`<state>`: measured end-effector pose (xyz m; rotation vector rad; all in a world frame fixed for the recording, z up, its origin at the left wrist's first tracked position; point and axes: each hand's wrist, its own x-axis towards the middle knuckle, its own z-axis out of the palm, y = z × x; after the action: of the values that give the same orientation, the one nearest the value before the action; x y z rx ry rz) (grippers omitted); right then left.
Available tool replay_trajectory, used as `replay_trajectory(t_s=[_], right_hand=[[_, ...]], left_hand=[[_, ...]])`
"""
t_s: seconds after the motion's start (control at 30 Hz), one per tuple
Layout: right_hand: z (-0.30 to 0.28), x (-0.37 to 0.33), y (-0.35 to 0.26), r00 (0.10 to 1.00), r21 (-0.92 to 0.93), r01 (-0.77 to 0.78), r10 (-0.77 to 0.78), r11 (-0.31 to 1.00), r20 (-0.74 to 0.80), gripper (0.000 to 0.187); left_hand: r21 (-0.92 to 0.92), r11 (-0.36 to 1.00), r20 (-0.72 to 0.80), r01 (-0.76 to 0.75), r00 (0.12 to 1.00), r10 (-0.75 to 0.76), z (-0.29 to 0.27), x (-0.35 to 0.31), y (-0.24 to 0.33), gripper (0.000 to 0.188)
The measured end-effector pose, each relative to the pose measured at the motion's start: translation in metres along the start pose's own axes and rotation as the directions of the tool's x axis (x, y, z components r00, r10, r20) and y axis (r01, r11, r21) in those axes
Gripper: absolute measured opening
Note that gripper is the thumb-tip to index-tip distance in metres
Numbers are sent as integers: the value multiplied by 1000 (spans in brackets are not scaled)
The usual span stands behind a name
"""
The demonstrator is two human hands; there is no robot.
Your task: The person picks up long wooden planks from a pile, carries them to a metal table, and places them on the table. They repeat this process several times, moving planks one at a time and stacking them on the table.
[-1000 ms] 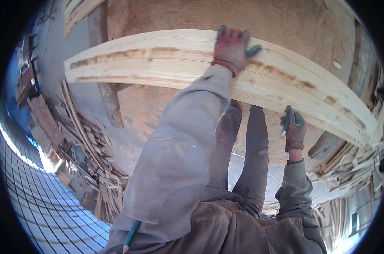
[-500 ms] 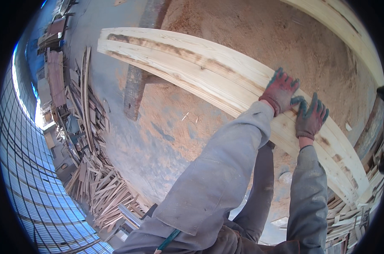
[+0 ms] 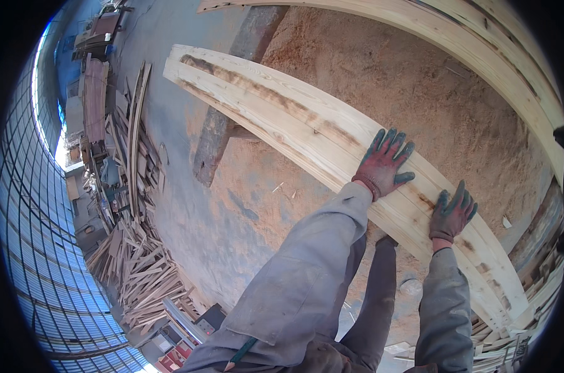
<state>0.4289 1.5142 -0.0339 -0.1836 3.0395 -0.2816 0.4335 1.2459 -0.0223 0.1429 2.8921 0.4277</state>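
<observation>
Pale, brown-streaked boards point(image 3: 335, 146) lie side by side across a timber beam point(image 3: 213, 146) above sawdusty floor point(image 3: 257, 180), the gloved left hand point(image 3: 383, 166) and right hand point(image 3: 452, 215) resting on them, grip spread loose, apparently steadying them, any shift calling for both palms together.

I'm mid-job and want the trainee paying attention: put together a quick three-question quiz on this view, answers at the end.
1. True or false: the left hand is clenched into a fist.
2. What lies under the right hand?
A: a blue tarp
B: pale boards
C: a metal tube
3. Fill in the blank: a green ____ shows by the left sleeve.

Key:
1. False; it is spread open.
2. B
3. Pencil
</observation>
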Motion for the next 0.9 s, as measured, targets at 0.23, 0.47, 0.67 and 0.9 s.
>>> replay_trajectory(t_s=[0.23,0.47,0.67,0.9], right_hand=[[22,-6,13,998,160,28,-19,987,-59,69],[28,-4,13,996,201,-75,85,977,-39,75],[2,9,7,992,263,-109,121,959,-29,77],[2,2,22,988,252,-97,123,963,-91,75]], left_hand=[[67,996,14,-60,998,60,34,5,-8,88],[195,968,-127,-157,975,184,24,15,-13,83],[179,972,-104,-154,979,175,13,27,0,79],[172,970,-123,-170,974,193,15,22,14,76]])
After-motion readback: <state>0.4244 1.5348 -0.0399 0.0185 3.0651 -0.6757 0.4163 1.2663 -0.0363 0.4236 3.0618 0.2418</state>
